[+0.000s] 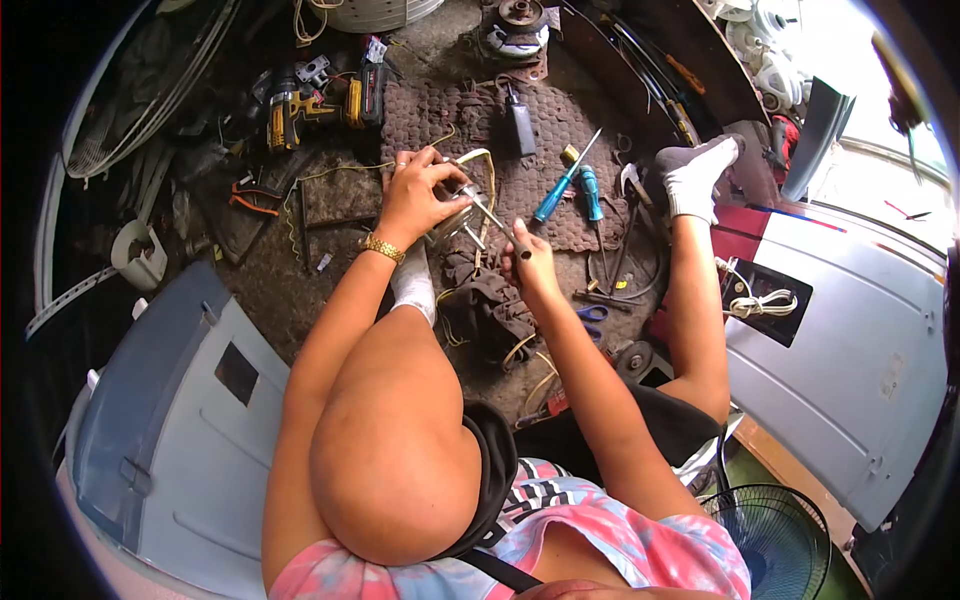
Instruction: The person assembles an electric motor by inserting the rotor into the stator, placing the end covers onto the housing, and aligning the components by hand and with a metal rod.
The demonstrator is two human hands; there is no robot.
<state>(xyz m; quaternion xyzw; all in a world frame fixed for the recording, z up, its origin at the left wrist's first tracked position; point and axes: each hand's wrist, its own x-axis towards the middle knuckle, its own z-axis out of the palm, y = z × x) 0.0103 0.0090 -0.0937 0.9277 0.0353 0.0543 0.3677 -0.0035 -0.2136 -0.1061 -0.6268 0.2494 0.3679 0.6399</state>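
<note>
My left hand [418, 196], with a gold watch at the wrist, is closed at the top of a round metal part [456, 222] that looks like a small motor. Its fingers and thumb hide much of that part. A pale wire [489, 172] loops up beside it. In my right hand [534, 264] is a slim metal rod-shaped tool [492, 217], its dark round end showing at the fist. The tool's far end meets the part by my left fingertips; the exact contact is hidden.
On the quilted mat [430, 115] lie a dark bottle [520, 122], a blue screwdriver [553, 196] and another screwdriver [591, 195]. A hammer [634, 182] and blue scissors [593, 315] are to the right. Yellow drills [290, 115] lie back left. Appliance panels [830, 330] flank me; a fan [770, 540] stands behind.
</note>
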